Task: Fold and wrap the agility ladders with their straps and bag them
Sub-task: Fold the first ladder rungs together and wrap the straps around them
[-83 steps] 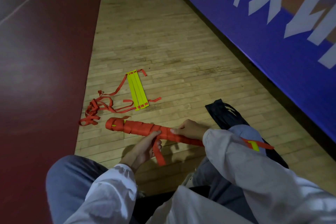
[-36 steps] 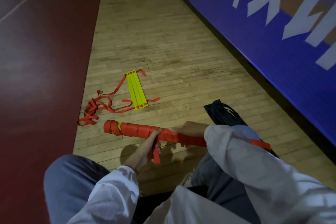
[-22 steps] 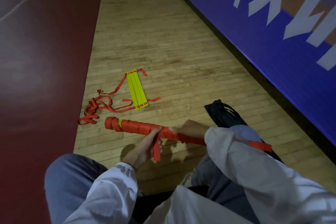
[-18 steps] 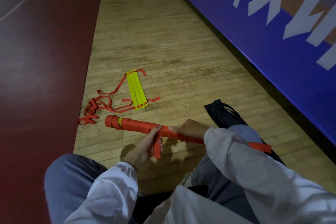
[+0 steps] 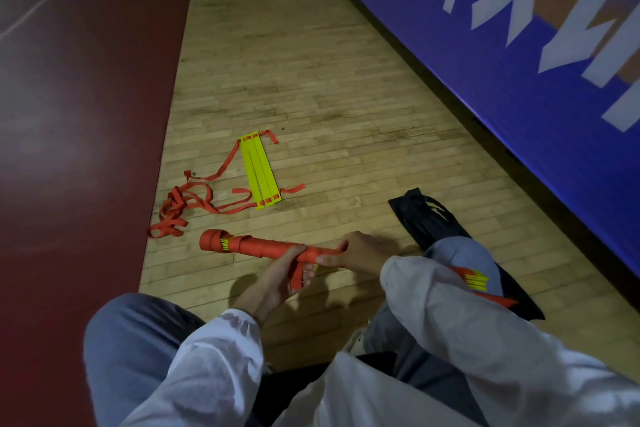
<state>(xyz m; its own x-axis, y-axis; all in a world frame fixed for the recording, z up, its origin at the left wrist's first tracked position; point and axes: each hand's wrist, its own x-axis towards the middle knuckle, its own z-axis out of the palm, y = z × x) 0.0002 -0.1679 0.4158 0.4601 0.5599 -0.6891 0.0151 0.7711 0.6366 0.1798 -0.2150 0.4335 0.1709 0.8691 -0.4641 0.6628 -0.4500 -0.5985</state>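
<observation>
Tension in the strap looked like the main need of this step. The wrapped ladder (image 5: 249, 247) was in the lower middle of the frame, held above the wooden floor (image 5: 311, 97) in front of the person's knees. The right hand (image 5: 360, 253) was clenched around its middle. The left hand (image 5: 277, 279) pinched the short strap tail (image 5: 297, 276) that hung down from the roll. In my judgement the wrapping was almost finished, because only this short tail was free. To do it well, the right hand should hold the roll firm so the turns do not loosen, while the left hand pulls the tail tight and tucks it under a turn. A slack tuck could let the winding open inside the bag.

The long axis of the roll lay nearly level across the frame, sloping a little down toward the right. Its thick end pointed left. The other end passed behind the right sleeve, and yellow rung ends (image 5: 477, 279) showed by the knee at lower right.

A second ladder (image 5: 259, 173) lay flat on the floor in the middle of the frame, with its loose straps (image 5: 183, 204) heaped to the left, not yet wrapped. The black bag (image 5: 422, 218) lay at the right, near the knee.
</observation>
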